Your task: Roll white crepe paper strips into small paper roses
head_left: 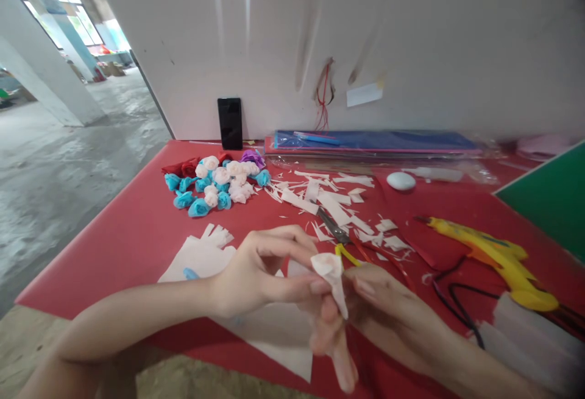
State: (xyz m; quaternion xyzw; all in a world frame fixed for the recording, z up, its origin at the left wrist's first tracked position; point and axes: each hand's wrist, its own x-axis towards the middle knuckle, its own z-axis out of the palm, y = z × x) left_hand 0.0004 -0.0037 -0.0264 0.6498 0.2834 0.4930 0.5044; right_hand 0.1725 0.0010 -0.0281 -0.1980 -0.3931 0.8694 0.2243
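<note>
My left hand [269, 271] pinches a small white paper rose [329, 268] between thumb and fingers. The rose has a wide, curled top and narrows to a point at the bottom. From the right, my right hand [384, 307] closes around the rose's lower side, its thumb near the edge. Blurred fingers overlap beneath the rose. Under my hands lie white paper sheets [286, 341], with a fringed piece of paper [201, 256] to the left. Just behind the rose are scissors [336, 225] with red and yellow on their handles, partly hidden by my right hand.
Blue, pale pink, red and purple paper roses [222, 176] are heaped at the back left. White paper scraps [336, 207] litter the middle. On the right lies a yellow glue gun [493, 259] with a black cord. A phone [230, 123] leans against the wall; a white oval object [401, 181] sits nearby.
</note>
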